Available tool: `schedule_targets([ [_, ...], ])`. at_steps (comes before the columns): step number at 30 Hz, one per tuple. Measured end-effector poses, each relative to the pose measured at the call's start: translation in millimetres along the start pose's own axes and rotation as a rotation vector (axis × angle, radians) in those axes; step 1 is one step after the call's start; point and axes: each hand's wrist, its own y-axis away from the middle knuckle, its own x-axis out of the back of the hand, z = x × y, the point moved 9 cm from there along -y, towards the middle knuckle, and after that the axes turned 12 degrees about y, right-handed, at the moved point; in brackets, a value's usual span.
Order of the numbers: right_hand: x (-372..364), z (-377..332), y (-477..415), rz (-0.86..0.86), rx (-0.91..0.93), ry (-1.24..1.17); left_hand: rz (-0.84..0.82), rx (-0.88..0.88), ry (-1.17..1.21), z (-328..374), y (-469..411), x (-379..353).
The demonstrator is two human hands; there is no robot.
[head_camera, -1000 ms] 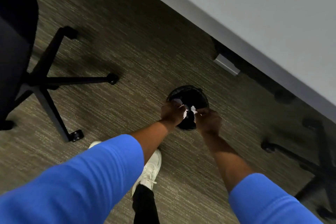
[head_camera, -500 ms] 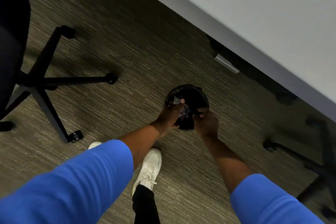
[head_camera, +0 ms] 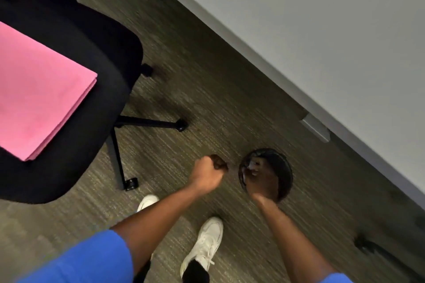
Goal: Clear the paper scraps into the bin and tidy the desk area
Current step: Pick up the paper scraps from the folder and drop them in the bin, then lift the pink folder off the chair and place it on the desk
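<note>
Sleeves (head_camera: 76, 262) in blue are showing nearest, with white shoes (head_camera: 204, 246) on the carpet (head_camera: 207, 110) between the forearms. A moment ago both hands were pinching white paper scraps together over the bin (head_camera: 281, 167); now the left hand (head_camera: 207, 173) is drawing away to the left of it, fingers curled into a fist with nothing showing in them. The right hand (head_camera: 261, 182) is hanging over the bin mouth; whether its fingers are spread or closed, I cannot tell. Pale paper scraps (head_camera: 253, 164) are lying inside the bin, so this handful appears dropped and tidying is probably coming next. Farther left, a black chair (head_camera: 92, 57) is carrying a pink folder (head_camera: 39, 94), its legs spreading near the feet. Farthest right, the grey counter (head_camera: 322, 41) is overhanging the bin.
</note>
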Motion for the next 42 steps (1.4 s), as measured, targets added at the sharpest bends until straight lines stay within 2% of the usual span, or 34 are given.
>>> schedule_targets([
  [1,-2,-18,3,-0.025,0.014,-0.018,0.035,-0.043,-0.057,5,7,24],
  [7,-13,-143,45,-0.129,0.141,-0.09,0.171,-0.184,0.049,27,47,171],
  [15,-11,-345,104,-0.045,0.485,-0.164,0.643,-0.268,0.353,32,103,387],
  [19,-31,-420,120,-0.087,0.557,-0.144,0.958,-0.182,0.415,9,138,473],
  [23,-52,-475,124,-0.107,0.602,-0.005,1.132,0.001,0.504,-22,157,523],
  [27,-68,-509,116,-0.041,0.675,0.193,1.124,0.086,0.575,-47,156,547],
  [33,-85,-519,102,-0.096,0.603,0.299,0.957,0.098,0.757,-65,127,540],
  [36,-87,-515,99,-0.115,0.566,0.283,0.861,0.1,0.824,-65,114,526],
  [42,-81,-485,106,-0.23,0.486,0.115,0.744,0.137,0.721,-67,118,508],
])
